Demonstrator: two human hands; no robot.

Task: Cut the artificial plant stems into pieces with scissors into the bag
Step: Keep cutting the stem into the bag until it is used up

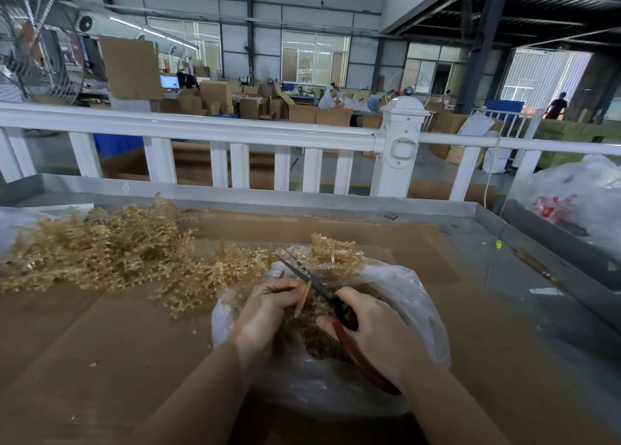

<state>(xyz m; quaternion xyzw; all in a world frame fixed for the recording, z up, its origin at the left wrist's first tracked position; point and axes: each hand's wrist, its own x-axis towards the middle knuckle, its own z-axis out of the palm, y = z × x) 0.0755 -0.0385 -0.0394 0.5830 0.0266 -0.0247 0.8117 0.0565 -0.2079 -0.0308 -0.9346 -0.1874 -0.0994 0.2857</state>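
Observation:
A clear plastic bag [406, 296] lies open on the cardboard in front of me, with cut beige pieces inside. My left hand [268, 306] pinches a thin beige plant stem [304, 296] over the bag's mouth. My right hand [373, 333] grips red-handled scissors [336, 305], whose blades are parted and point up-left beside the stem. A branched beige piece [336, 251] rests at the bag's far edge. A big pile of uncut artificial plant stems [100, 249] spreads across the left of the table.
Brown cardboard [134, 360] covers the metal table [524, 276]. A white railing [201, 132] runs along the far side. A filled plastic bag [578, 202] sits at the right. People and cardboard boxes stand far off in the hall.

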